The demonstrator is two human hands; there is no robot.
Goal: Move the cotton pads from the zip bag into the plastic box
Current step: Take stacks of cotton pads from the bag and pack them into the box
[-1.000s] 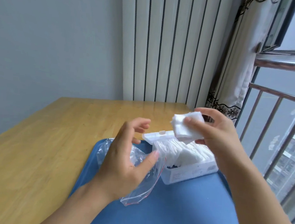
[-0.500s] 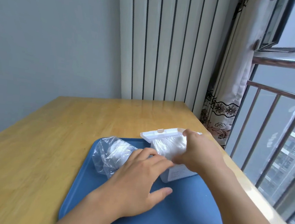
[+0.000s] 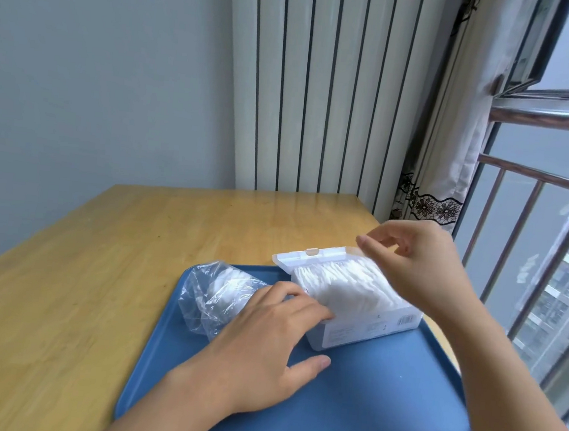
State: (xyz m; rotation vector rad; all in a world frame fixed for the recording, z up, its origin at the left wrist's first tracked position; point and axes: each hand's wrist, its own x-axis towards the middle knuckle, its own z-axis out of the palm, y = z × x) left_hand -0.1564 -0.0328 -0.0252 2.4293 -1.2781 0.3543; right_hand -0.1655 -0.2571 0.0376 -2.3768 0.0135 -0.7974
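The right hand (image 3: 420,261) no longer holds anything. 1 second ago it pinched a white wad of pads above the box; half a second ago it was pressed down into the box; now it has lifted clear, fingers loosely spread and relaxed above the far right end of the plastic box (image 3: 366,329). That batch has evidently been dropped off: the cotton pads (image 3: 342,285) stand packed in a row inside the box, directly under and just left of the right hand, filling most of it. The box lid (image 3: 310,257) is open, folded back on the far side.

The left hand (image 3: 264,347) has come down from mid-air. It now lies flat with straight fingers, palm down, on the mouth end of the zip bag (image 3: 214,295), fingertips reaching to the near left corner of the box. It is pressing or steadying, not gripping. Beyond its knuckles the bag bulges with more white pads, so the job is not finished.

Bag and box sit on a blue tray (image 3: 363,404) on the wooden worktop (image 3: 74,283). Likely the next need is another reach into the bag, with the left hand holding it still.
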